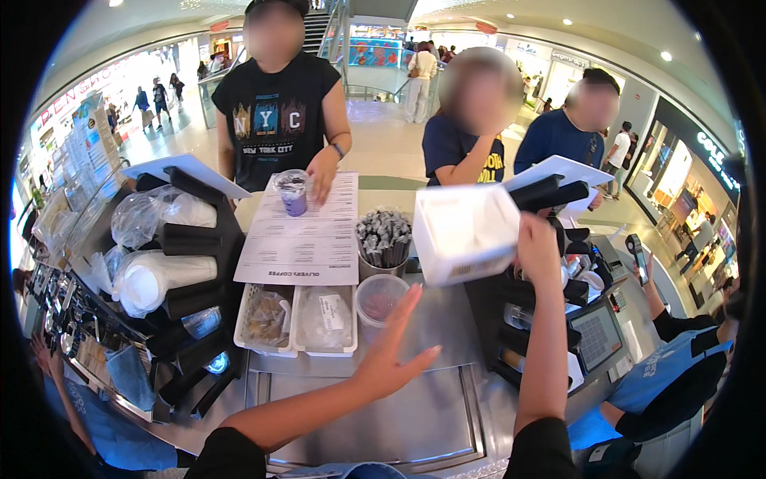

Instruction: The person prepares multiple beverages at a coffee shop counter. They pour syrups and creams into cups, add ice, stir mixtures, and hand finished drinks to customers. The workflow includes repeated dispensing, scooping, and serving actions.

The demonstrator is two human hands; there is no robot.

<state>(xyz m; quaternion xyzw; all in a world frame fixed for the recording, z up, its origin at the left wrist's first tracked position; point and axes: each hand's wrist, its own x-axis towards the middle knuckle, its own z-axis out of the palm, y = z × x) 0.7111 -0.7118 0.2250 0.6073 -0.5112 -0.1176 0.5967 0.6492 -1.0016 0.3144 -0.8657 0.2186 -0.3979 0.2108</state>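
Observation:
My right hand [535, 245] grips the right side of a white open-topped box [467, 233], which is raised, tilted and slightly blurred. Nothing is held in my left hand [398, 353]; its fingers are spread over the steel counter [359, 407], near a clear plastic tub [383, 302] with reddish contents. Behind that tub stands a metal container [383, 251] full of wrapped straws. A printed menu sheet [299, 239] lies on the counter, and a lidded plastic cup with a purple drink [293, 194] stands on it, beside a customer's hand [323, 173].
Two white baskets [295, 347] with bagged items sit below the menu. Black cup holders with stacked cups [179, 272] line the left; more holders and a touchscreen till [595, 338] are at right. Three people face the counter; co-workers in blue aprons stand at both sides.

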